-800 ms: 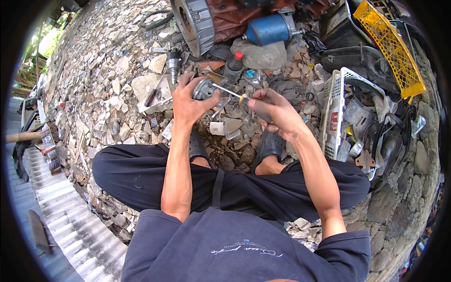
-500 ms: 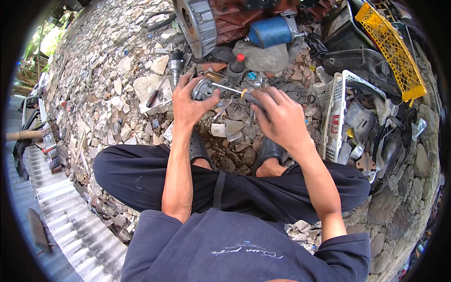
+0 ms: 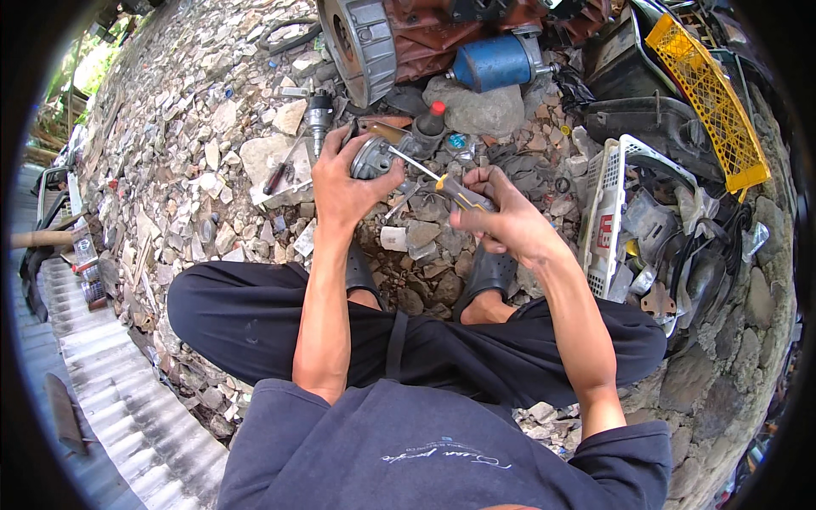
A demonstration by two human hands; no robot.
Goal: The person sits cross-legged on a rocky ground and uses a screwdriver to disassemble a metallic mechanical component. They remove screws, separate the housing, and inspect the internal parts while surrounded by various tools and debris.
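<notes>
1. The left hand [image 3: 340, 183] has its grip clamped on a round grey metal part [image 3: 371, 159], which is above the stony ground [image 3: 191, 127], between the hand and a screwdriver [image 3: 463, 193]
2. The screwdriver's shaft reaches to this part; the right hand [image 3: 514, 217] has fingers and thumb on both sides of the handle, but I cannot tell if this grip is firmly together
3. The left fingers stand in the way and hide some of the part
4. Beyond it, a bottle with red cap [image 3: 433, 119] stands near, then a blue canister [image 3: 488, 64] and a red-brown machine [image 3: 416, 42] occupy the far side
5. Near the left fingers there is a metal piece with black top [image 3: 319, 119]
6. On the right side, a white basket [image 3: 602, 212] is full of mixed parts
</notes>
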